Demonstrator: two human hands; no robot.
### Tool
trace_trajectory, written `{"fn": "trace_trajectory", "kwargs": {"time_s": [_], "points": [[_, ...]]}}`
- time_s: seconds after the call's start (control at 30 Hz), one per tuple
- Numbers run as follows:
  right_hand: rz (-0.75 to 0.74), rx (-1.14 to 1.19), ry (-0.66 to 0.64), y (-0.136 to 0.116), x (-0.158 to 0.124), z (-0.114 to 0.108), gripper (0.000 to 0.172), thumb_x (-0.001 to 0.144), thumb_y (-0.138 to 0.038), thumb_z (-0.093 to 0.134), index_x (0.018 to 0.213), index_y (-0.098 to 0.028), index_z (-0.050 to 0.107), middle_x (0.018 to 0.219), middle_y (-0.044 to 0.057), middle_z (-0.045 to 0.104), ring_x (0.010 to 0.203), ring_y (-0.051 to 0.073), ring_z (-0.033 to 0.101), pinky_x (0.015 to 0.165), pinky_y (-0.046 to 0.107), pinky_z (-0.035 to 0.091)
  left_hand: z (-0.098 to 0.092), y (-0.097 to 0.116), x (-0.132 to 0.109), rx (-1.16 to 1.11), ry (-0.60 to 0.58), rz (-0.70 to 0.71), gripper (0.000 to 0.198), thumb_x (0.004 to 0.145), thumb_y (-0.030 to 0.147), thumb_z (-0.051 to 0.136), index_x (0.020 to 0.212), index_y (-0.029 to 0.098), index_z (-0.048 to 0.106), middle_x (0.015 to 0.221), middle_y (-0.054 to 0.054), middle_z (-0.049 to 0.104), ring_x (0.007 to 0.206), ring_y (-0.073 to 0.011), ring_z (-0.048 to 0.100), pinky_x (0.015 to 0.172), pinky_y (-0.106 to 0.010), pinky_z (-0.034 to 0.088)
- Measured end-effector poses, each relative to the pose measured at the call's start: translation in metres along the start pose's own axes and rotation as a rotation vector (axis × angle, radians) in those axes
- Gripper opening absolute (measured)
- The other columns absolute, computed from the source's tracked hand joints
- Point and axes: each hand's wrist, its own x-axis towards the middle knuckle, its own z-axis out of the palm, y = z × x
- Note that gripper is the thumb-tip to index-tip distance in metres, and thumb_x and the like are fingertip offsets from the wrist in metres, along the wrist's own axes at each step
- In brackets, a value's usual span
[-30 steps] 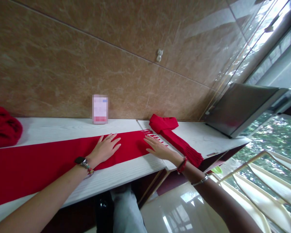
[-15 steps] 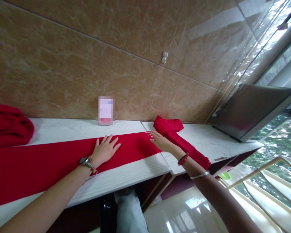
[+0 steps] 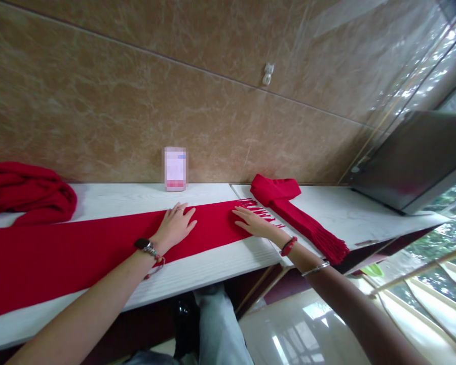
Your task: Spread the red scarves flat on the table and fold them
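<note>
A long red scarf (image 3: 99,248) lies spread along the white tabletop, its fringed end pointing right. My left hand (image 3: 175,225) rests flat on the scarf with fingers spread. Near the fringe, my right hand (image 3: 253,222) lies palm down on the cloth, fingers stretched out toward the left. Just beyond the fringe, a second red scarf (image 3: 307,223) lies folded, with its tassels hanging at the table's front edge. Bunched red cloth (image 3: 34,195) sits at the far left, behind the spread scarf.
A blurred upright pink-white phone-like item (image 3: 175,170) leans on the brown tiled wall (image 3: 137,101). The white tabletop (image 3: 220,268) has a seam near the fringe. A dark grey panel-like object (image 3: 414,157) stands at the right end. My legs are below the front edge.
My right hand has moved left off the fringe onto the cloth, and the fringe strands now show spread out. My left hand stays flat on the scarf. The view has shifted slightly.
</note>
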Motion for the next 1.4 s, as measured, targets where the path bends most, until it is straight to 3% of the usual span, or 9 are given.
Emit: {"fn": "trace_trajectory", "kwargs": {"time_s": [0.13, 0.23, 0.37, 0.53, 0.77, 0.93, 1.23, 1.3, 1.4], "points": [[-0.116, 0.046, 0.017, -0.008, -0.024, -0.026, 0.032, 0.082, -0.027, 0.049, 0.111, -0.018, 0.056, 0.109, 0.010, 0.060, 0.102, 0.020, 0.054, 0.087, 0.036, 0.044, -0.014, 0.023, -0.008, -0.129, -0.033, 0.482, 0.037, 0.084, 0.039, 0.044, 0.116, 0.021, 0.052, 0.108, -0.007, 0.054, 0.096, -0.0180, 0.052, 0.086, -0.028, 0.039], [-0.198, -0.016, -0.086, -0.023, -0.036, -0.035, 0.027, 0.080, -0.022, 0.051, 0.105, -0.018, 0.059, 0.101, 0.008, 0.063, 0.093, 0.019, 0.057, 0.081, 0.031, 0.046, -0.021, 0.039, -0.015, -0.117, -0.084, 0.617, 0.032, 0.081, 0.035, 0.049, 0.111, 0.023, 0.055, 0.101, -0.005, 0.056, 0.091, -0.0179, 0.054, 0.078, -0.027, 0.042], [-0.293, -0.187, -0.163, -0.031, -0.035, -0.031, 0.028, 0.082, -0.013, 0.044, 0.105, -0.015, 0.058, 0.097, 0.010, 0.062, 0.089, 0.018, 0.057, 0.076, 0.030, 0.046, -0.029, 0.042, -0.018, -0.091, -0.135, 0.602, 0.038, 0.079, 0.016, 0.045, 0.116, 0.024, 0.051, 0.101, -0.004, 0.057, 0.092, -0.0177, 0.054, 0.075, -0.026, 0.043], [-0.294, -0.244, -0.121, -0.030, -0.027, -0.022, 0.032, 0.080, -0.005, 0.038, 0.102, -0.013, 0.059, 0.090, 0.010, 0.062, 0.084, 0.018, 0.057, 0.073, 0.030, 0.046, -0.029, 0.035, -0.016, -0.093, -0.167, 0.573, 0.055, 0.073, 0.000, 0.040, 0.122, 0.025, 0.044, 0.105, -0.004, 0.055, 0.092, -0.0158, 0.054, 0.077, -0.024, 0.043], [-0.177, -0.157, 0.047, -0.037, -0.032, -0.016, 0.035, 0.079, -0.008, 0.041, 0.110, -0.015, 0.055, 0.096, 0.009, 0.062, 0.087, 0.019, 0.057, 0.076, 0.030, 0.045, -0.016, 0.037, -0.013, -0.052, -0.054, 0.515, 0.028, 0.084, 0.014, 0.042, 0.110, 0.020, 0.050, 0.097, -0.005, 0.056, 0.088, -0.0168, 0.056, 0.073, -0.025, 0.044], [-0.177, -0.257, 0.086, -0.031, -0.032, -0.006, 0.021, 0.083, -0.011, 0.043, 0.093, -0.016, 0.061, 0.083, 0.007, 0.062, 0.079, 0.017, 0.056, 0.071, 0.028, 0.043, -0.018, 0.041, -0.014, -0.003, -0.045, 0.536, 0.016, 0.086, 0.015, 0.043, 0.094, 0.018, 0.056, 0.087, -0.004, 0.057, 0.079, -0.0150, 0.056, 0.064, -0.023, 0.044], [-0.158, -0.392, 0.133, -0.031, -0.033, -0.002, 0.019, 0.083, -0.011, 0.047, 0.069, -0.015, 0.059, 0.067, 0.004, 0.057, 0.063, 0.015, 0.050, 0.059, 0.026, 0.038, -0.021, 0.050, -0.019, 0.052, -0.037, 0.604, 0.025, 0.081, 0.003, 0.043, 0.095, 0.018, 0.057, 0.086, -0.003, 0.056, 0.080, -0.0158, 0.053, 0.066, -0.024, 0.042], [-0.167, -0.374, 0.135, -0.031, -0.035, -0.004, 0.019, 0.083, -0.012, 0.046, 0.072, -0.015, 0.060, 0.068, 0.004, 0.057, 0.063, 0.015, 0.050, 0.059, 0.026, 0.039, -0.020, 0.050, -0.019, 0.025, -0.053, 0.608, 0.026, 0.082, 0.005, 0.042, 0.098, 0.019, 0.058, 0.086, -0.003, 0.055, 0.080, -0.0158, 0.053, 0.066, -0.024, 0.042], [-0.250, -0.314, 0.118, -0.027, -0.040, -0.009, 0.020, 0.086, -0.013, 0.043, 0.092, -0.016, 0.062, 0.080, 0.005, 0.061, 0.072, 0.015, 0.053, 0.064, 0.025, 0.042, -0.019, 0.047, -0.018, -0.035, -0.090, 0.601, 0.029, 0.082, 0.007, 0.044, 0.103, 0.022, 0.058, 0.090, -0.003, 0.054, 0.080, -0.0152, 0.053, 0.067, -0.024, 0.041]]}}
